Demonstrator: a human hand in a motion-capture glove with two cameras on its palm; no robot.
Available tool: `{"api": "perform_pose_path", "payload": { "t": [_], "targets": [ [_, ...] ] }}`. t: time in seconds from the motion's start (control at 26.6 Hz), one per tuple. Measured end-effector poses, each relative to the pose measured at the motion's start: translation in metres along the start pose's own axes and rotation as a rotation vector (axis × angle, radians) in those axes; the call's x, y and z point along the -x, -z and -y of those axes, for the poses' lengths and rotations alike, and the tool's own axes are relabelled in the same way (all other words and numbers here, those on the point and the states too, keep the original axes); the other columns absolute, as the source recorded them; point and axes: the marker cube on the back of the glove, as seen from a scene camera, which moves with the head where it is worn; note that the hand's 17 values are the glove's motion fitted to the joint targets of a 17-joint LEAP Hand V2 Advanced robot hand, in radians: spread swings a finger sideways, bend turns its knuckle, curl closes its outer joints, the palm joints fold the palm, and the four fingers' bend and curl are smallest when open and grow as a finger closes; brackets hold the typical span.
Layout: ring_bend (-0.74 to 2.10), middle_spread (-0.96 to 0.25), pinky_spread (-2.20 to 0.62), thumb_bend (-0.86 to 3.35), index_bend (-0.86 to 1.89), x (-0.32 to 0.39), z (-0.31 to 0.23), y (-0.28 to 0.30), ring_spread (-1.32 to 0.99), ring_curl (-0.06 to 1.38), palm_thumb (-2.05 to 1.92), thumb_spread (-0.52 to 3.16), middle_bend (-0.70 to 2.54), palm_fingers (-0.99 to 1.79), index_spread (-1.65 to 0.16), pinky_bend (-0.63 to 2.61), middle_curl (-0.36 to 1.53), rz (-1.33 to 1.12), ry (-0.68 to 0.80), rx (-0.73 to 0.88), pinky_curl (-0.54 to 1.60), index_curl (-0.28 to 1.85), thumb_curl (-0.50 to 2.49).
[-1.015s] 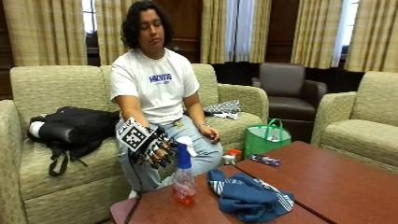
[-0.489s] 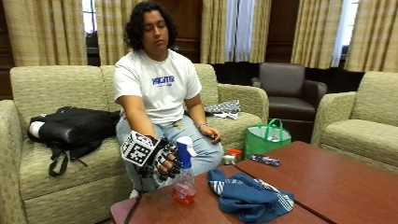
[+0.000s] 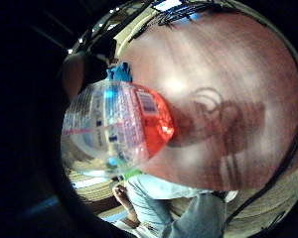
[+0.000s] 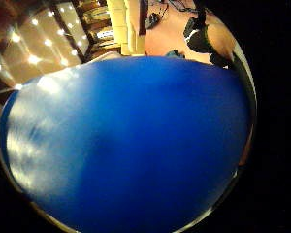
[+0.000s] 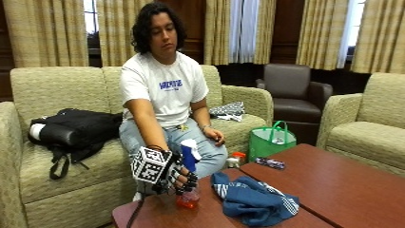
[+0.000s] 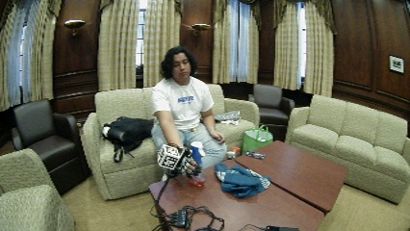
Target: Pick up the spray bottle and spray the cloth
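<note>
Outside view: the spray bottle [image 5: 188, 183] stands upright on the table [image 5: 354, 190] near its corner, with the blue cloth [image 5: 253, 199] heaped just beside it. The gloved right hand [image 5: 180, 178] has its fingers curled round the bottle's middle, below the blue-and-white head. We cannot tell whether the base has left the wood.

Wide outside view: same arrangement; bottle [image 6: 195, 166] and hand [image 6: 187, 166] at the table's near corner, cloth [image 6: 242, 180] beside.

Little-finger palm view: the clear bottle body [image 3: 114, 126] sits close to the palm, red liquid only at the bottom, over the table [image 3: 228, 79].

Thumb palm view: blue fills the picture, probably the bottle's spray head [image 4: 131, 145]; too close to be sure.

Handling, our judgement: little liquid, so light; thin clear plastic is smooth and may flex under a squeeze. We would hold at the neck, a finger free for the trigger. The cloth is soft and will not need steadying.
</note>
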Motion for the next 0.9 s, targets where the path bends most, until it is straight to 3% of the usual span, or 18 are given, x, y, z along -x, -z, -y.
{"api": "perform_pose_path", "payload": {
  "t": [0.41,0.64,0.68,0.9],
  "targets": [
    [0.42,-0.2,0.09,-0.03,0.15,0.01,0.028,-0.018,-0.2,0.36,0.68,0.97,0.33,0.91,-0.37,0.14,0.41,0.054,0.062,-0.094,0.28,0.28,0.34],
    [0.43,-0.22,0.04,-0.02,0.14,0.021,0.037,-0.025,-0.23,0.36,0.7,0.93,0.38,1.0,-0.37,0.13,0.43,0.104,0.151,-0.215,0.26,0.29,0.34],
    [0.43,-0.22,-0.01,0.04,0.21,0.023,0.039,-0.026,-0.23,0.37,0.8,0.92,0.39,1.15,-0.36,0.15,0.43,0.12,0.157,-0.237,0.26,0.31,0.38],
    [0.46,-0.22,-0.1,0.03,0.23,0.028,0.046,-0.023,-0.24,0.39,0.92,0.72,0.4,1.26,-0.33,0.19,0.45,0.155,0.139,-0.387,0.28,0.36,0.46]
  ]
}}
